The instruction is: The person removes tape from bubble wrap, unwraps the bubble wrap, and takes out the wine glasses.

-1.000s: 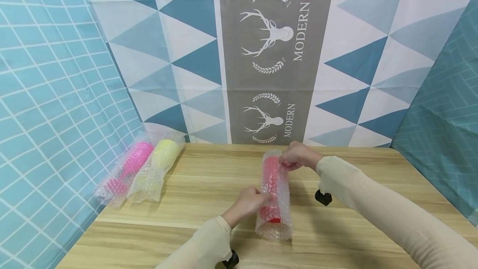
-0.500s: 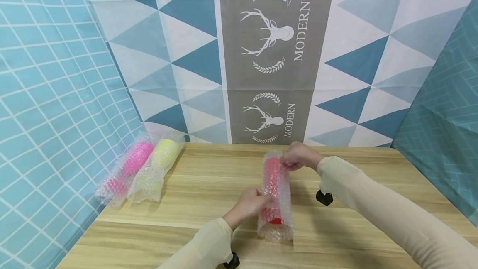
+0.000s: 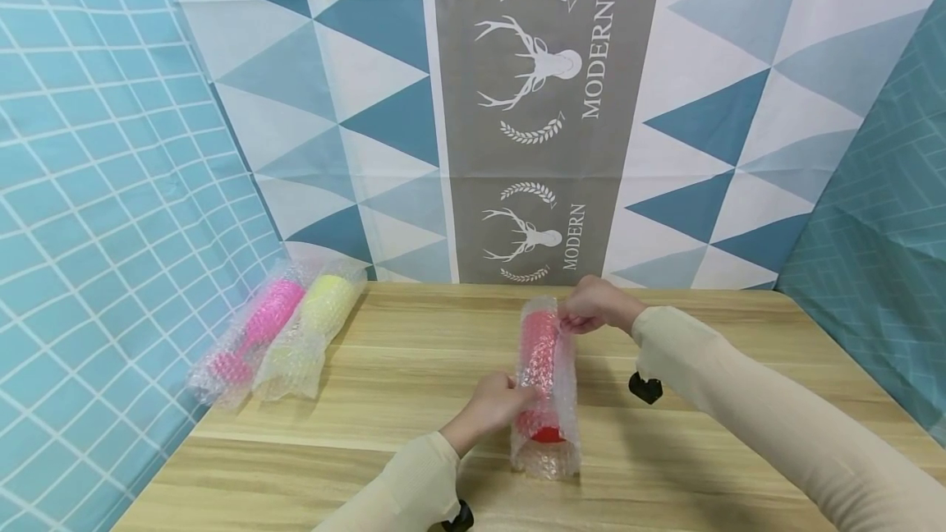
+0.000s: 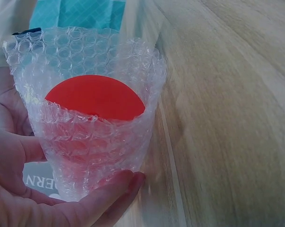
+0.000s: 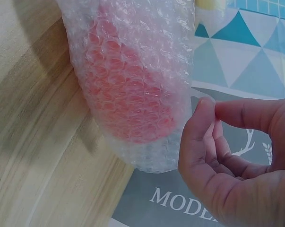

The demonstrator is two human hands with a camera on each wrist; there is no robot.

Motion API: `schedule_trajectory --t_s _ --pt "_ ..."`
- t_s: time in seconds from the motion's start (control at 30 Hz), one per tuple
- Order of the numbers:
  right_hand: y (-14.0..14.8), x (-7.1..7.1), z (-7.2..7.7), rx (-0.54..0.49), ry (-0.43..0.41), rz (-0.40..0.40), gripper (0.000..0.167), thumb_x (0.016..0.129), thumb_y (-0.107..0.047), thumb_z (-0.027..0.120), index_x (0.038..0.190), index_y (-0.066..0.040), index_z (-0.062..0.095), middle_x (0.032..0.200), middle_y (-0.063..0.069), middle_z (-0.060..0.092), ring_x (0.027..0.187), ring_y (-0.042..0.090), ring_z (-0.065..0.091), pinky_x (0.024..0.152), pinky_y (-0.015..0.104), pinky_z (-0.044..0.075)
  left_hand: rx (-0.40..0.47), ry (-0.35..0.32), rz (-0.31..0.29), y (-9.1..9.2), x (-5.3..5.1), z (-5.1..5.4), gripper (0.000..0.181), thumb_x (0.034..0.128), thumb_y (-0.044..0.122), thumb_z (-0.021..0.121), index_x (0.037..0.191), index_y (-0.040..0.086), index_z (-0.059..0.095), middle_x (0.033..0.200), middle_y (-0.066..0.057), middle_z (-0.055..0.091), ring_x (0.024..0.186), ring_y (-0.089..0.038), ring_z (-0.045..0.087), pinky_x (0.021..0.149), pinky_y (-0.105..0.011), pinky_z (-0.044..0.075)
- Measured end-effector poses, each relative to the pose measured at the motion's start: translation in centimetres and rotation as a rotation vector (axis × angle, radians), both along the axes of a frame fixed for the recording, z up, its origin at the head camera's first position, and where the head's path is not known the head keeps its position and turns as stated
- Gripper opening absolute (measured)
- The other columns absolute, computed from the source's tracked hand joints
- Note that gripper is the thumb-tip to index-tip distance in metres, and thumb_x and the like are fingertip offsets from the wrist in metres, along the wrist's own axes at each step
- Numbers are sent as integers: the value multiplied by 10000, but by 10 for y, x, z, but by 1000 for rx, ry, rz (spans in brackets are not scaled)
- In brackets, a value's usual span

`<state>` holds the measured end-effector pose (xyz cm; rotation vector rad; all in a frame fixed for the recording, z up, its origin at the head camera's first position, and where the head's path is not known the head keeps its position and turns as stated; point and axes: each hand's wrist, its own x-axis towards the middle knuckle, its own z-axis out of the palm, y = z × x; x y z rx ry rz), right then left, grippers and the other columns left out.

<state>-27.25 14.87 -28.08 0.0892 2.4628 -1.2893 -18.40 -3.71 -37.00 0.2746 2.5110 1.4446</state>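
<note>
A red cylinder [image 3: 548, 434] with a flat round end lies in a sleeve of clear bubble wrap [image 3: 545, 460] on the table. Its red end [image 4: 97, 97] shows through the sleeve's open mouth in the left wrist view. My left hand [image 3: 493, 405] grips the wrapped cylinder near its close end, thumb on one side and fingers on the other. At the far end, my right hand [image 3: 597, 304] pinches a thin clear edge at the wrap's right side between thumb and forefinger. That edge is barely visible beside the fingertips [image 5: 206, 105] in the right wrist view.
Two more bubble-wrapped things lie at the table's back left: a pink one [image 3: 272, 312] and a yellow one [image 3: 325, 302]. The wooden table [image 3: 414, 327] meets a patterned cloth wall [image 3: 384, 105] behind and a blue gridded cloth [image 3: 96, 228] on the left.
My right hand has shifted slightly right and up, away from the cylinder. The wrapped cylinder has turned a little, and its near end has moved slightly right. My left hand keeps its grip.
</note>
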Motion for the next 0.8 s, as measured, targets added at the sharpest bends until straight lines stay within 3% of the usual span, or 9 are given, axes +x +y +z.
schedule_trajectory --t_s 0.4,0.8 --pt "16 3 3 -46 5 28 85 878 -45 565 856 34 589 664 -1 576 588 61 565 644 200 566 5 -14 14 0 0 0 261 832 269 602 640 133 490 602 35 409 543 -105 365 458 -218 312" --pt "56 11 -2 -52 -8 40 213 916 -110 561 975 94 582 682 -18 619 601 33 591 648 194 568 26 -29 25 0 -1 1 294 850 273 610 859 -20 631 705 -19 505 642 -145 461 522 -242 388"
